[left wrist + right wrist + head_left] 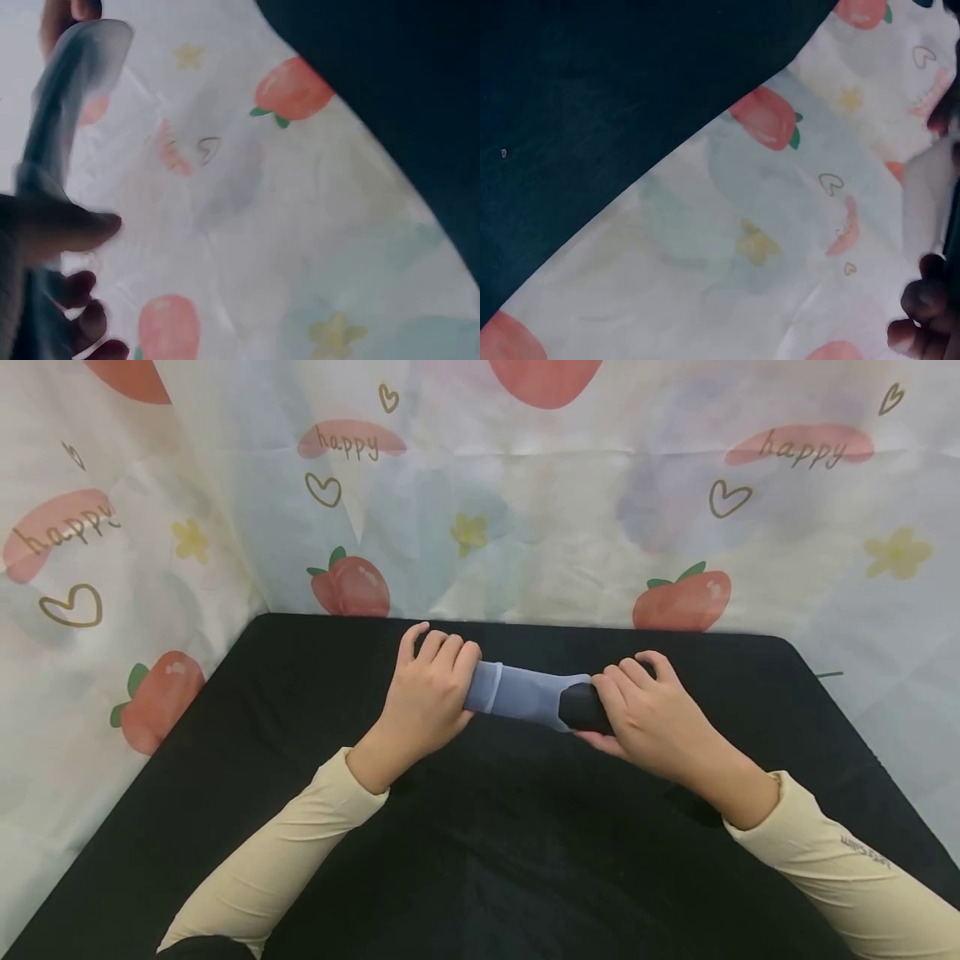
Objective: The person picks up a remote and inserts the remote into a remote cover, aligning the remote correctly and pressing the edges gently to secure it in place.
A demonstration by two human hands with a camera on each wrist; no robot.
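Between my two hands, a long blue-grey item point(528, 693) with a black part point(585, 707) at its right side is held above the black table. My left hand point(431, 693) grips its left end, near a raised band, with the fingers curled over the top. My right hand point(656, 718) grips the black part, thumb underneath. Both ends are hidden inside the hands, and I cannot tell exactly what kind of thing it is. In the left wrist view the item point(54, 120) is blurred and tilted upright. The right wrist view catches only a pale side point(924, 202) of it beside my right fingers point(922, 300).
A black cloth point(480, 860) covers the table, its far edge running behind my hands. White printed curtains point(555, 527) with strawberries, hearts and "happy" lettering rise at the back, left and right. My cream sleeves point(277, 843) reach over the table from the near side.
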